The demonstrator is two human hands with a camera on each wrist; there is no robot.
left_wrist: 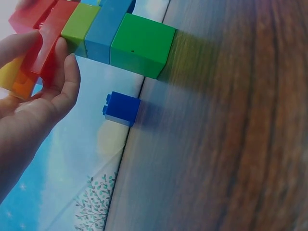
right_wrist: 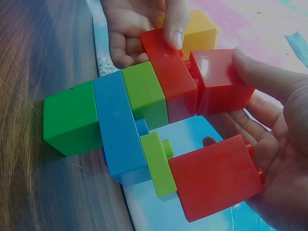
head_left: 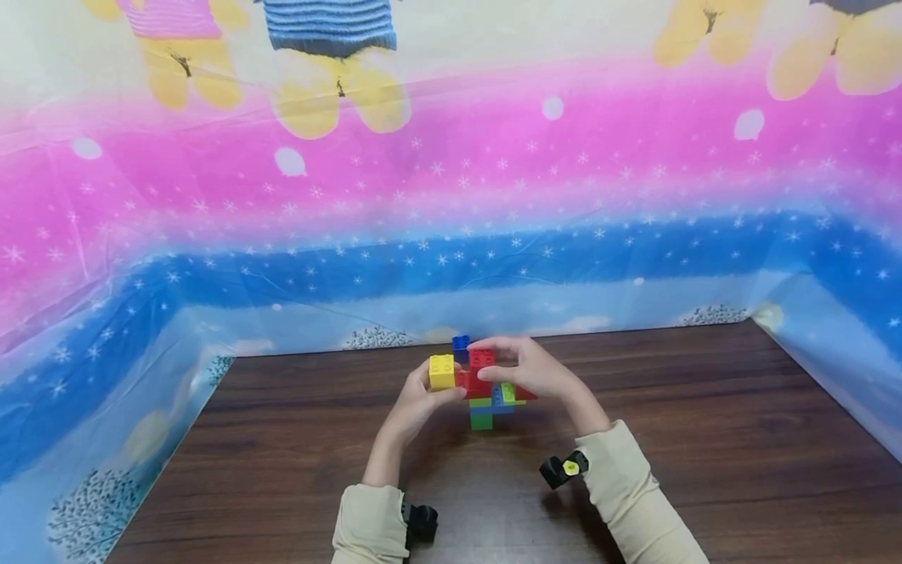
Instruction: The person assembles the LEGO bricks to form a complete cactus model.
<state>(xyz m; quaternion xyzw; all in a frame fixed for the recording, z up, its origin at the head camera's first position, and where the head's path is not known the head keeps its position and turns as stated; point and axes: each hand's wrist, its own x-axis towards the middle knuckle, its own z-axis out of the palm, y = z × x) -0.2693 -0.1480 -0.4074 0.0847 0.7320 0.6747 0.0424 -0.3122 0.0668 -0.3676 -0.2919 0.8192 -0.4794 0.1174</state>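
A stack of toy building bricks stands on the table between the hands. Its base is a green brick (right_wrist: 70,118), with a blue brick (right_wrist: 120,125) across it and a lime brick (right_wrist: 144,91) above. A long red brick (right_wrist: 168,72) tops the lime one and carries a yellow brick (head_left: 441,371) at its left end. My left hand (head_left: 416,403) grips the long red brick near the yellow one. With thumb and fingers, my right hand (head_left: 532,368) holds a square red brick (right_wrist: 224,79) against the long one; studs show in a narrow gap between them.
On the stack's right side, a thin lime brick (right_wrist: 158,161) bears another red brick (right_wrist: 214,178). A separate dark blue brick (left_wrist: 122,108) stands behind on the brown table (head_left: 282,454). A patterned cloth (head_left: 451,266) rises along the table's back edge.
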